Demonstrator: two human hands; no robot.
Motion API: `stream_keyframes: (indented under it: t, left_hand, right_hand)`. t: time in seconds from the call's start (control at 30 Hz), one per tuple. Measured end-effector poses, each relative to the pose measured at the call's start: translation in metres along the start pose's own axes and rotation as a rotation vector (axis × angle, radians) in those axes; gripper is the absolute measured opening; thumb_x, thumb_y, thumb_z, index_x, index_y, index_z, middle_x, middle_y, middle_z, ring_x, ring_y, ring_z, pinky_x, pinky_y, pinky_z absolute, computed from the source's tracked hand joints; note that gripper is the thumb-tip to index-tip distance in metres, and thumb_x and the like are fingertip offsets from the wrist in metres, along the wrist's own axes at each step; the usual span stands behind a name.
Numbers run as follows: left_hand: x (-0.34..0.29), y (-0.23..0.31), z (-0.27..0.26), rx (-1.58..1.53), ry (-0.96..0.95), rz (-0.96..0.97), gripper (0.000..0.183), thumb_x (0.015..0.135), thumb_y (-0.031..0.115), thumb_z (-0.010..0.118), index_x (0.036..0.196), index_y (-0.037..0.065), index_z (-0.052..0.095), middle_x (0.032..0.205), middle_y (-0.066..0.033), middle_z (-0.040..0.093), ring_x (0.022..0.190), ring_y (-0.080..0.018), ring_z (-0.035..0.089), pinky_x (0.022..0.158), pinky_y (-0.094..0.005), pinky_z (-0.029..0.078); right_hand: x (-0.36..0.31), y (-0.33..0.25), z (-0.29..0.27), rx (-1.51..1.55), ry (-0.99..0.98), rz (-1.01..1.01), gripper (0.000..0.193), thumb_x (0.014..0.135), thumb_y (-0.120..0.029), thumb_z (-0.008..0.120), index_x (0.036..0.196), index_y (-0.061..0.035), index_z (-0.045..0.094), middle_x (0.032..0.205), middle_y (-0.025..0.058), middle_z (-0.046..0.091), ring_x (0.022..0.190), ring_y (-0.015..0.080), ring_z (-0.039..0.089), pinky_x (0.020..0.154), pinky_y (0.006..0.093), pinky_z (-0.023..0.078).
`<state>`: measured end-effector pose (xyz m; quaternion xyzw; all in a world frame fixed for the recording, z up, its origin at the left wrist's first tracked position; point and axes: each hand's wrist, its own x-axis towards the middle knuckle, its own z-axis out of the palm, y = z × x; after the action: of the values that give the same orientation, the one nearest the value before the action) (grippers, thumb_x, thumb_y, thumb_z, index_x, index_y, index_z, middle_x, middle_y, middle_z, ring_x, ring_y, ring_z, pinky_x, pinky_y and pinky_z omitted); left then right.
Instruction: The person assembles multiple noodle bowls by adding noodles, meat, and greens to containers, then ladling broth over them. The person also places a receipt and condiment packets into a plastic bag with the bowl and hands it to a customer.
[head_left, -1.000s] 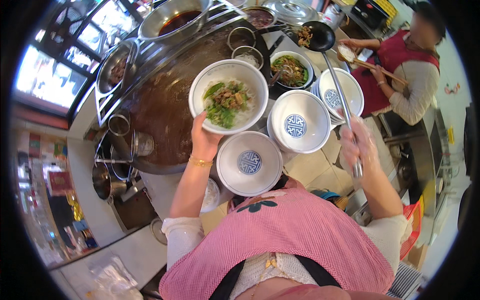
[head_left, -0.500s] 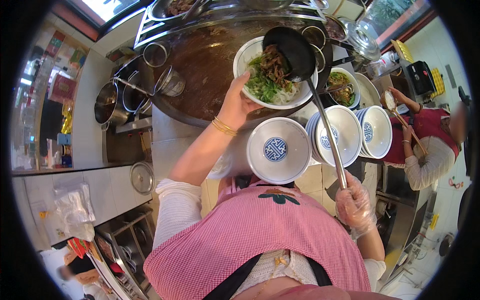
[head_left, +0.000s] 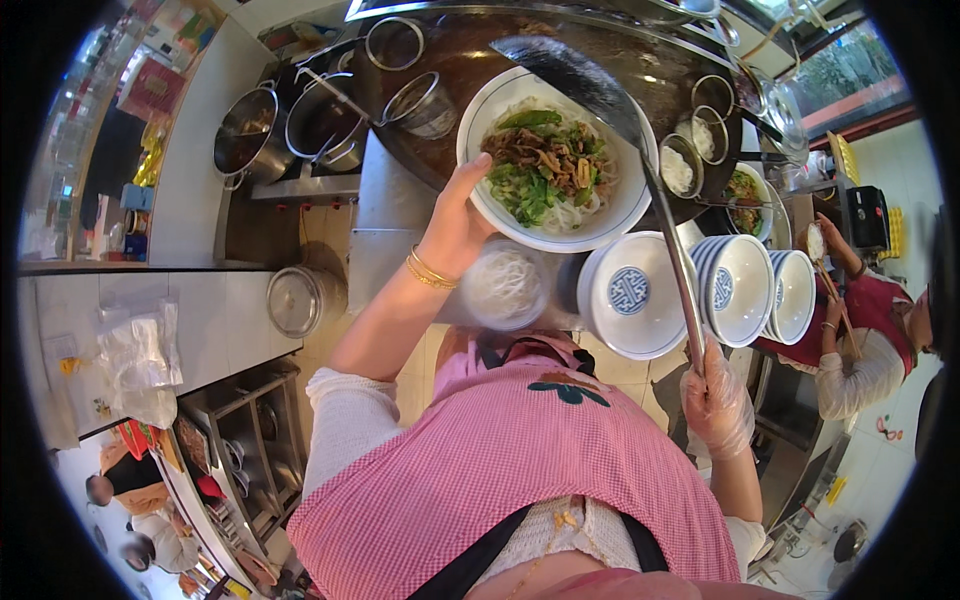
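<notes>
Left hand (head_left: 452,232): fingers clamped on a bowl (head_left: 478,120), which extends beyond them and contains noodles (head_left: 568,217) and greens (head_left: 540,203). Right hand (head_left: 714,402): gloved fingers clamped round a ladle (head_left: 585,82), its scoop over the bowl's far rim. Stacked bowls (head_left: 744,300) stand beyond the right fingers.

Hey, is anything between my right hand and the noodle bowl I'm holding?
In this view, the leftmost empty bowl lies between your right hand and the noodle bowl. The ladle crosses in front of it. Nothing visible separates your left hand from the noodle bowl.
</notes>
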<state>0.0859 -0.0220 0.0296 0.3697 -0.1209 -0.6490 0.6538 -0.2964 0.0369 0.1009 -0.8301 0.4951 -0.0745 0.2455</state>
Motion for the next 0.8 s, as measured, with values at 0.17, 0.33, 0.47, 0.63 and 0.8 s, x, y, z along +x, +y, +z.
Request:
stream_keyframes:
  t: [0.17,0.33,0.47,0.63,0.8]
  left_hand:
    - [-0.017,0.023,-0.038,-0.026,-0.018,0.002,0.049,0.097,0.033,0.059,0.136,0.004,0.05,0.13,-0.0124,0.061,0.119,-0.026,0.061,0.099,-0.0463,0.052]
    - [-0.033,0.029,-0.055,0.004,0.028,0.035,0.049,0.096,0.035,0.058,0.134,0.004,0.051,0.129,-0.0124,0.062,0.117,-0.0253,0.062,0.099,-0.045,0.051]
    - [-0.051,0.025,-0.064,-0.053,0.085,0.07,0.052,0.094,0.036,0.058,0.135,0.004,0.05,0.129,-0.0127,0.062,0.116,-0.0261,0.062,0.099,-0.0451,0.051]
    - [-0.076,0.026,-0.085,-0.217,0.155,0.128,0.056,0.089,0.034,0.062,0.135,0.004,0.05,0.129,-0.0125,0.062,0.115,-0.0274,0.062,0.098,-0.0462,0.051]
    - [-0.104,0.053,-0.153,-0.264,0.21,0.294,0.058,0.09,0.035,0.06,0.137,0.003,0.048,0.131,-0.0141,0.06,0.119,-0.0287,0.059,0.101,-0.0466,0.049]
  right_hand:
    - [0.004,-0.028,0.027,0.002,-0.035,0.004,0.061,0.081,0.001,0.058,0.14,-0.003,0.044,0.091,0.0228,0.064,0.074,0.0425,0.064,0.062,0.0465,0.052]
    - [0.001,-0.036,0.043,-0.041,0.053,-0.112,0.055,0.086,-0.003,0.057,0.141,-0.0049,0.046,0.084,0.0157,0.064,0.063,0.0323,0.061,0.056,0.0403,0.05]
    - [0.013,-0.031,0.05,0.716,-0.187,0.017,0.054,0.095,-0.01,0.054,0.147,-0.0052,0.04,0.073,-0.0012,0.05,0.059,0.0064,0.047,0.053,0.0238,0.042]
    - [0.053,-0.059,0.045,1.337,-0.391,0.296,0.073,0.087,-0.031,0.078,0.141,0.0053,0.044,0.06,-0.0016,0.045,0.042,0.0062,0.038,0.037,0.0206,0.026]
    - [0.105,-0.141,0.08,1.575,-0.506,0.303,0.07,0.077,-0.028,0.085,0.13,0.0026,0.051,0.057,0.0013,0.048,0.037,0.0072,0.04,0.032,0.022,0.025]
